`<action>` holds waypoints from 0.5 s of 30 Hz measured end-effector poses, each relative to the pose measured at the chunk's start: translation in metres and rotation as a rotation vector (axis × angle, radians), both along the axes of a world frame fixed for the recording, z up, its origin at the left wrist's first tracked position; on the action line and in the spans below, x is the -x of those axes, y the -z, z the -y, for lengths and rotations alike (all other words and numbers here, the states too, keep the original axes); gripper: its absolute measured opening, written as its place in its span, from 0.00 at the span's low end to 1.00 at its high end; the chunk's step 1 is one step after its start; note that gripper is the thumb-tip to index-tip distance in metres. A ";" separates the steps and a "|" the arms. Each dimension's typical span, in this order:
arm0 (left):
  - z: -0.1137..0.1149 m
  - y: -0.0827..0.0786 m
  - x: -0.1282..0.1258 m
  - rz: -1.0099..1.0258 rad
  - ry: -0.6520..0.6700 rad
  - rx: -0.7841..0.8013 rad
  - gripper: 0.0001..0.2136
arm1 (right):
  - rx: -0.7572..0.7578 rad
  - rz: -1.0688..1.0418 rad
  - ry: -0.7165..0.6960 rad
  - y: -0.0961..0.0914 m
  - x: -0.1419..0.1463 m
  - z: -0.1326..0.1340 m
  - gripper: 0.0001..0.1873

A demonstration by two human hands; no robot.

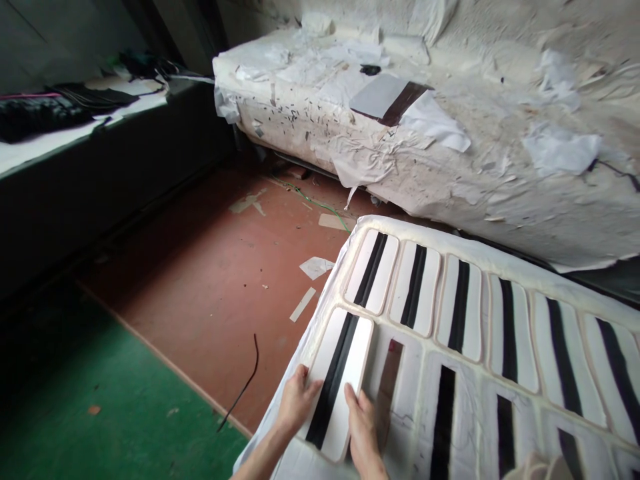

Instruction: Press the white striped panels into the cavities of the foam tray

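Note:
A white rounded-corner panel with a black strip down its middle (350, 357) lies in the front left place of a cloth-covered table (450, 239). My left hand (297, 403) grips its left edge, thumb on top. On the opposite edge, my right hand (361, 421) holds on with the thumb on the white face and the fingers mostly hidden. Just right of this panel is a bare outlined place with a brown strip (390, 373). Similar striped panels, such as one at the far left corner (373, 270), form the row behind.
More outlined places with dark strips (443, 413) continue to the right. Beige pieces (537, 468) sit at the bottom edge. Behind stands a long glue-stained bench (310, 127) with scraps and a grey-and-brown sheet (380, 97). A reddish board (200, 287) covers part of the green floor (100, 400).

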State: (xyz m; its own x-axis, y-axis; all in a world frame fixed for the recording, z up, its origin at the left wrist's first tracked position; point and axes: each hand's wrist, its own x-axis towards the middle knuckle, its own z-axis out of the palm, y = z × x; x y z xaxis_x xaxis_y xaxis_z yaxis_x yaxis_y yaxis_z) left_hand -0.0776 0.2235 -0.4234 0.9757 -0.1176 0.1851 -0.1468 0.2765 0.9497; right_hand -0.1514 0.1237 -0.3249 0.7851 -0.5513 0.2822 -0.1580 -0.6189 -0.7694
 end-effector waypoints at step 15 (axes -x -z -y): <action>-0.022 -0.020 0.001 0.037 -0.110 -0.412 0.13 | 0.431 -0.196 0.174 -0.007 -0.007 0.010 0.28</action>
